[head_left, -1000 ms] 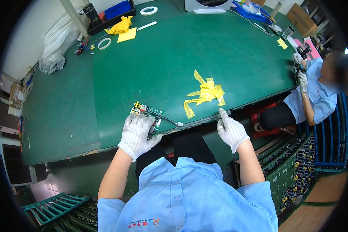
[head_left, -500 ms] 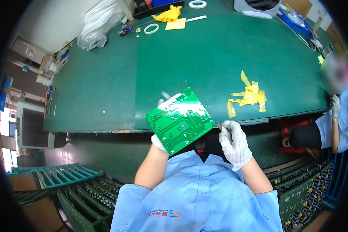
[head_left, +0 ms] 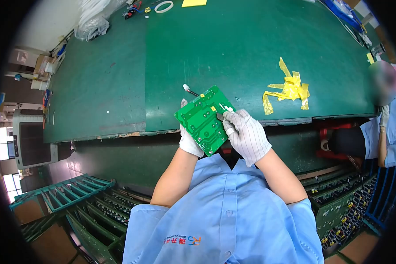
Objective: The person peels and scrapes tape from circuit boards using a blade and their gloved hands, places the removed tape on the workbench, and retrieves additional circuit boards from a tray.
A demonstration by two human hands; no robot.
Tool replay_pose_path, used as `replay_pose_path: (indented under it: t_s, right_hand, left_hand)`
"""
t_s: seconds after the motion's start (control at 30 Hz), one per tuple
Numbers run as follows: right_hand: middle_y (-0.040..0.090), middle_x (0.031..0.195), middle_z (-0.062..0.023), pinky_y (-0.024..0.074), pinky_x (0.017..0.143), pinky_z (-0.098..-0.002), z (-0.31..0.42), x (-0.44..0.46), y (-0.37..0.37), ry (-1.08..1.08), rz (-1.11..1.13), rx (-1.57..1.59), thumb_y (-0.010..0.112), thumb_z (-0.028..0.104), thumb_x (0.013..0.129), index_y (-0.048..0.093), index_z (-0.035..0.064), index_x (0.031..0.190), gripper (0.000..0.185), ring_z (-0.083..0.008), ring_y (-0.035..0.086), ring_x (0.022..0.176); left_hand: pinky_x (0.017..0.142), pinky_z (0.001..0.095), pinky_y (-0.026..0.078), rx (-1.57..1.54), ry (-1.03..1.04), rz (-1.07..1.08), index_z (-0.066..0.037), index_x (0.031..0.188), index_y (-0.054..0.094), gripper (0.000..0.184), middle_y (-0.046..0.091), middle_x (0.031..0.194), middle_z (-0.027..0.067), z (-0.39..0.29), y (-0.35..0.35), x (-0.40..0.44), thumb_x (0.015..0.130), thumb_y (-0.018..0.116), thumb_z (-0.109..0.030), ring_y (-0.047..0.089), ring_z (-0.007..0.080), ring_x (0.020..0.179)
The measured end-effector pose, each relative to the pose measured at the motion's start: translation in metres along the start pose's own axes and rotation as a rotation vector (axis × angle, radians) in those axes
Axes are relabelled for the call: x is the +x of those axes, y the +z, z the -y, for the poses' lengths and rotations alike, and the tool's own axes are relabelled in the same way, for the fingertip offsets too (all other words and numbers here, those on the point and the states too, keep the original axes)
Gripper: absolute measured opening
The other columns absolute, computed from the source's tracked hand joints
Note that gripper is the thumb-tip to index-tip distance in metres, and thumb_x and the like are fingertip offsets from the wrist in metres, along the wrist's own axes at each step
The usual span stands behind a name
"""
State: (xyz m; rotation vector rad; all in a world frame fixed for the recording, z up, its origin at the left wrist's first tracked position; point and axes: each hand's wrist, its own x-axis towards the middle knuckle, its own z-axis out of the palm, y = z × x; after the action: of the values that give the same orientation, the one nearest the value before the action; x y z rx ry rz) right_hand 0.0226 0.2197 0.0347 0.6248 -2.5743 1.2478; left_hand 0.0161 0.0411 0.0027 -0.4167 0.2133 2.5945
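A green circuit board is held up near the table's front edge, its solder side facing the camera. My left hand, in a white glove, grips its left side from behind; most of the fingers are hidden by the board. A cable with a white connector sticks out past the board's upper edge. My right hand, gloved too, is closed around a small dark tool, whose tip is at the board's right part. To the right, crumpled yellow tape lies on the table.
The green table bears a white tape roll and yellow paper at the back. A co-worker's gloved hand is at the far right. Racks of boards stand below right, with a teal rack below left.
The board was lifted off the table and turned solder side up. My right hand has come in from the right, bringing the tool to the board. The camera view has shifted.
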Motion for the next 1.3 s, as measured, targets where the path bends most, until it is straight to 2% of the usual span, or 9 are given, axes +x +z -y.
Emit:
replay_pose_path:
  t_s: [0.27, 0.37, 0.47, 0.63, 0.87, 1.03, 1.13, 1.2, 1.3]
  right_hand:
    - [0.059, 0.081, -0.0161, 0.0496, 0.055, -0.0431, 0.008, 0.002, -0.010, 0.008, 0.058, -0.078, 0.062, 0.015, 0.089, 0.062, 0.0054, 0.100, 0.015, -0.0346, 0.062, 0.067]
    - [0.059, 0.081, -0.0164, 0.0497, 0.055, -0.0430, 0.012, 0.004, -0.016, 0.002, 0.018, -0.057, 0.062, 0.015, 0.088, 0.062, 0.0052, 0.099, 0.014, -0.0344, 0.062, 0.068]
    - [0.060, 0.082, -0.0166, 0.0499, 0.055, -0.0430, 0.009, 0.005, -0.011, 0.014, 0.050, -0.060, 0.061, 0.015, 0.088, 0.062, 0.0050, 0.098, 0.013, -0.0345, 0.062, 0.068]
    - [0.060, 0.082, -0.0176, 0.0501, 0.056, -0.0441, 0.008, 0.006, -0.002, 0.033, 0.050, -0.034, 0.060, 0.015, 0.089, 0.062, 0.0050, 0.092, 0.010, -0.0358, 0.062, 0.068]
    - [0.060, 0.084, -0.0187, 0.0523, 0.057, -0.0438, 0.013, 0.008, -0.003, 0.077, 0.147, -0.135, 0.054, 0.015, 0.090, 0.057, 0.0065, 0.114, 0.025, -0.0358, 0.063, 0.069]
    - [0.059, 0.083, -0.0194, 0.0541, 0.064, -0.0449, 0.017, 0.016, -0.010, 0.029, 0.315, -0.194, 0.047, 0.012, 0.091, 0.054, 0.0060, 0.127, 0.037, -0.0354, 0.063, 0.075]
    - [0.061, 0.087, -0.0195, 0.0524, 0.070, -0.0455, -0.001, 0.016, -0.001, -0.050, 0.183, 0.018, 0.045, 0.009, 0.091, 0.054, 0.0060, 0.126, 0.036, -0.0359, 0.064, 0.082]
    - [0.062, 0.089, -0.0201, 0.0507, 0.073, -0.0451, -0.010, 0.021, -0.006, 0.052, 0.237, 0.194, 0.042, 0.007, 0.091, 0.053, 0.0056, 0.125, 0.036, -0.0367, 0.063, 0.085]
    - [0.062, 0.095, -0.0209, 0.0498, 0.078, -0.0444, -0.016, 0.031, -0.006, 0.059, 0.190, 0.305, 0.040, 0.008, 0.093, 0.053, 0.0054, 0.126, 0.035, -0.0375, 0.062, 0.087]
  left_hand:
    - [0.087, 0.0488, 0.053, -0.118, -0.044, 0.051, -0.015, 0.129, 0.056, 0.081, 0.063, 0.115, 0.0163, 0.002, 0.005, 0.000, 0.087, 0.031, -0.079, 0.063, 0.0323, 0.101]
    - [0.088, 0.0489, 0.052, 0.086, -0.023, -0.073, -0.014, 0.128, 0.056, 0.081, 0.063, 0.116, 0.0159, 0.001, 0.002, 0.002, 0.086, 0.032, -0.079, 0.063, 0.0323, 0.102]
    - [0.086, 0.0482, 0.053, -0.072, -0.024, 0.035, -0.014, 0.128, 0.056, 0.080, 0.063, 0.116, 0.0158, 0.001, 0.002, -0.002, 0.086, 0.034, -0.079, 0.063, 0.0327, 0.101]
    - [0.084, 0.0475, 0.054, -0.045, 0.007, -0.026, -0.013, 0.126, 0.057, 0.081, 0.063, 0.114, 0.0154, 0.002, 0.002, 0.000, 0.085, 0.035, -0.079, 0.064, 0.0318, 0.099]
    - [0.088, 0.0469, 0.053, -0.111, -0.050, 0.118, -0.013, 0.127, 0.057, 0.081, 0.063, 0.113, 0.0137, 0.001, -0.004, 0.003, 0.086, 0.034, -0.079, 0.063, 0.0304, 0.102]
    - [0.089, 0.0476, 0.052, 0.045, 0.047, -0.145, -0.015, 0.127, 0.057, 0.081, 0.063, 0.115, 0.0135, 0.004, 0.008, -0.002, 0.086, 0.032, -0.080, 0.062, 0.0314, 0.104]
    - [0.090, 0.0494, 0.051, 0.103, 0.009, -0.115, -0.014, 0.128, 0.056, 0.083, 0.061, 0.119, 0.0146, 0.002, -0.002, 0.000, 0.086, 0.030, -0.080, 0.062, 0.0326, 0.105]
    - [0.093, 0.0513, 0.050, 0.061, -0.026, 0.022, -0.014, 0.133, 0.054, 0.085, 0.059, 0.125, 0.0166, 0.003, -0.007, 0.000, 0.086, 0.028, -0.080, 0.061, 0.0343, 0.108]
    - [0.095, 0.0524, 0.050, 0.116, -0.017, -0.120, -0.014, 0.137, 0.051, 0.087, 0.058, 0.128, 0.0180, 0.007, 0.027, -0.007, 0.086, 0.027, -0.080, 0.061, 0.0355, 0.111]
